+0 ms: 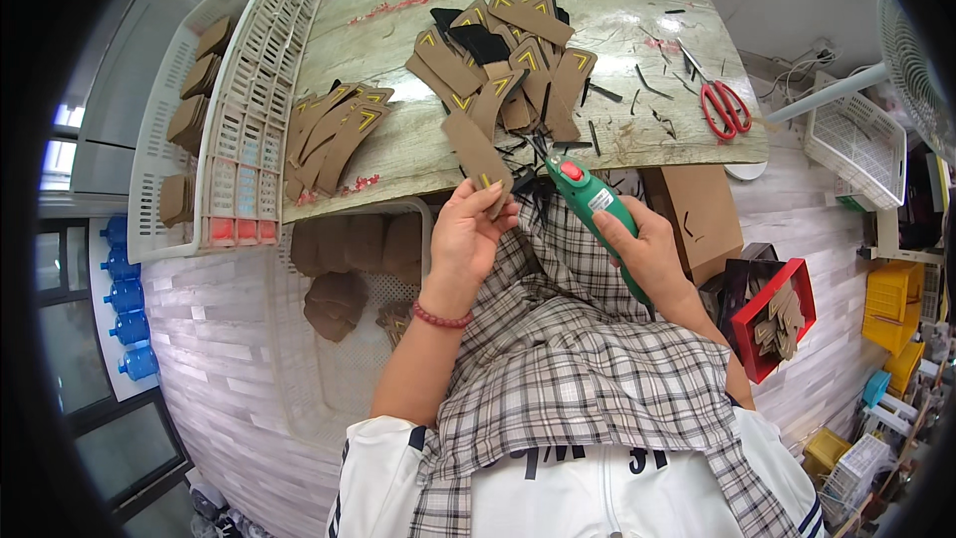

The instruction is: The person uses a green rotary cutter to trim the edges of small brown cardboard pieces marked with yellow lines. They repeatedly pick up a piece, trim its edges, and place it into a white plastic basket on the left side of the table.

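My left hand (pixel 470 237) pinches the lower end of a brown fabric tab (pixel 474 147) with a small yellow mark, over the table's near edge. Wrapped around a green handheld power tool (pixel 609 211) with a red switch is my right hand (pixel 649 247). The tool's head points up and left, near the tab but apart from it. Black strips (pixel 536 189) lie below the tool's head, on the table edge and my lap. Just beyond them, a loose pile of brown tabs (pixel 498 70) with yellow chevrons and black backing covers the table.
Another stack of tabs (pixel 339 139) lies left on the table (pixel 398 40), beside a white plastic crate (pixel 249 120). Red-handled scissors (pixel 725 110) rest at the right. A cardboard box (pixel 697 214) and a red box (pixel 809 304) of tabs stand lower right. Below the table is a white basket (pixel 354 379).
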